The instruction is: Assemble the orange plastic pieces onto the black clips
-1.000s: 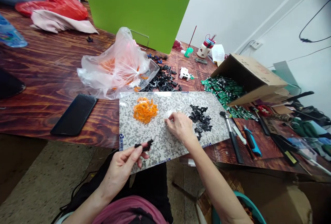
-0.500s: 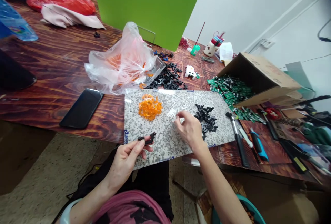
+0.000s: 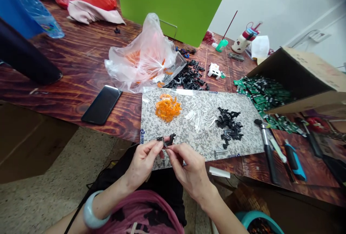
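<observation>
My left hand [image 3: 143, 162] pinches a small black plastic clip [image 3: 167, 141] just above the near edge of a speckled grey board [image 3: 186, 136]. My right hand [image 3: 187, 169] has its fingers closed right beside the clip, touching it; whatever it pinches is too small to make out. On the board lie a heap of orange plastic pieces [image 3: 167, 107], a scatter of clear pieces [image 3: 198, 115] and a pile of black clips [image 3: 229, 126].
A clear bag of orange parts [image 3: 143, 59] and loose black parts [image 3: 189, 77] lie behind the board. A black phone [image 3: 102, 104] rests at the left. Tools [image 3: 273, 151] and an open cardboard box [image 3: 302, 79] with green parts [image 3: 259, 95] are at the right.
My right hand left the clear pieces on the board and came back to meet my left hand at the black clip. The camera view shifted left and down.
</observation>
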Motion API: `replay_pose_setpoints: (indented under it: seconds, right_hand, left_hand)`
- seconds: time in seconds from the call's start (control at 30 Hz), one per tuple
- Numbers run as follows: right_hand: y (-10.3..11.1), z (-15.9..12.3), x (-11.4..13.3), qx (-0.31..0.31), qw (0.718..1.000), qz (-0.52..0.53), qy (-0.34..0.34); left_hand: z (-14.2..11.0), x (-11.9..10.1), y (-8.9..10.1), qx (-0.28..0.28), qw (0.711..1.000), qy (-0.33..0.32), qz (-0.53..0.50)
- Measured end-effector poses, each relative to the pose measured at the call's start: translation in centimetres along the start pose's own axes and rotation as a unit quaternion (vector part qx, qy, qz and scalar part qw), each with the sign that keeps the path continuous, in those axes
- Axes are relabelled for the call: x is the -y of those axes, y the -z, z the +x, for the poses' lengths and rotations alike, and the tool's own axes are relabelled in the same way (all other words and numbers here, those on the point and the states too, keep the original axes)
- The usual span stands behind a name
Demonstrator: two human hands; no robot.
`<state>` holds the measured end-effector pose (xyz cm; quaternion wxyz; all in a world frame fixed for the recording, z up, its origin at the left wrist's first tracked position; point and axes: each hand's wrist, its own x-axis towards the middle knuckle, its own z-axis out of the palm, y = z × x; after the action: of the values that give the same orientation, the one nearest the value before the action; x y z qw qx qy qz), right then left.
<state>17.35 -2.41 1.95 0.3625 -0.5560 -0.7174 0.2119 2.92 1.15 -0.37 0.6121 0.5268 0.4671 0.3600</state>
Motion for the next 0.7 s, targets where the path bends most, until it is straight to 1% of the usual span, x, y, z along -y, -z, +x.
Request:
replay_pose_setpoints:
  seconds: [0.13, 0.47, 0.6, 0.7]
  right_hand:
    - [0.17, 0.03, -0.02, 0.013, 1.000, -0.011, 0.001]
    - [0.31, -0.25, 0.02, 0.019, 0.999, -0.040, 0.014]
    - [0.21, -0.38, 0.02, 0.014, 0.999, -0.029, 0.004]
    - [0.07, -0.48, 0.09, 0.010, 1.000, -0.022, -0.005]
  left_hand:
    - [-0.19, 0.05, 0.00, 0.005, 1.000, 0.006, -0.010]
    - [-0.28, -0.29, 0.02, 0.018, 1.000, -0.011, 0.018]
    - [-0.36, -0.34, -0.05, 0.015, 1.000, -0.014, 0.011]
    - [-0.33, -0.43, -0.21, 0.002, 1.000, -0.013, 0.005]
